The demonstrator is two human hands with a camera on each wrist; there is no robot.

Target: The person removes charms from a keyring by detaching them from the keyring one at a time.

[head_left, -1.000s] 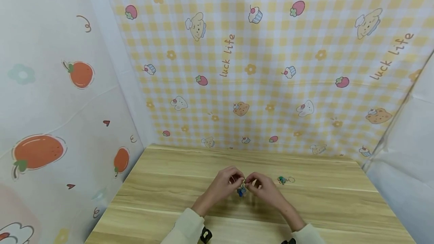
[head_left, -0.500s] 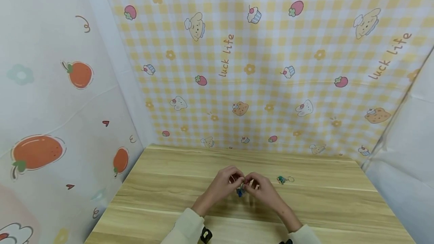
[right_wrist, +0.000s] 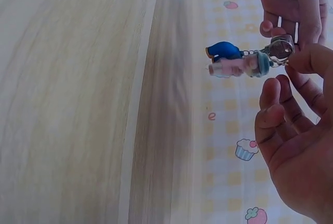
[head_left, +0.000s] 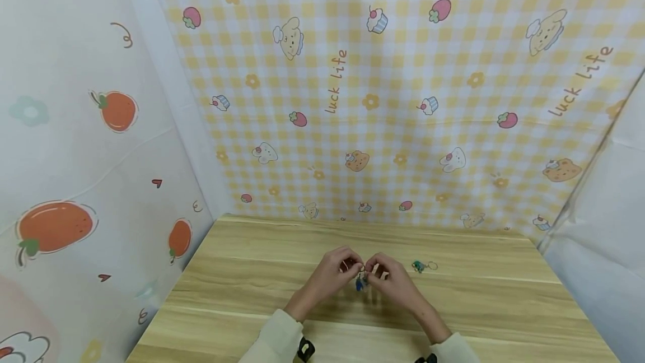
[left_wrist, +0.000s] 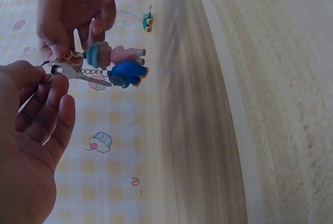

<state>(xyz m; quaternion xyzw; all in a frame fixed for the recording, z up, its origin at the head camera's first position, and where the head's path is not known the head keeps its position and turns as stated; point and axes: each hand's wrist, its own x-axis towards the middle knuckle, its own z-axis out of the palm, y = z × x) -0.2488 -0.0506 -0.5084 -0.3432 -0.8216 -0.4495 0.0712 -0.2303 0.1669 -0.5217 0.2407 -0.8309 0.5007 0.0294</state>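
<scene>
Over the middle of the table, my left hand (head_left: 335, 269) pinches a key ring (right_wrist: 285, 40) between thumb and forefinger. Facing it, my right hand (head_left: 396, 283) pinches the ring end of a charm at the same spot, fingertips almost meeting. From the ring hang a silver key (left_wrist: 89, 76), a blue figurine charm (left_wrist: 127, 73) on a short chain, and a pink figurine charm (left_wrist: 120, 55) with a teal top. Fingertips partly cover the ring, so whether the pink charm's ring is threaded onto it cannot be told.
A green figurine keychain (head_left: 418, 266) with its ring lies on the wooden table (head_left: 262, 245), right of the hands. A yellow checked cloth (head_left: 403, 71) hangs behind the table. Printed white cloth (head_left: 75, 156) covers the left side.
Both hands stay at the same place, pinching the ring. The right hand shifts slightly and its fingers change position; the hanging charms swing a little.
</scene>
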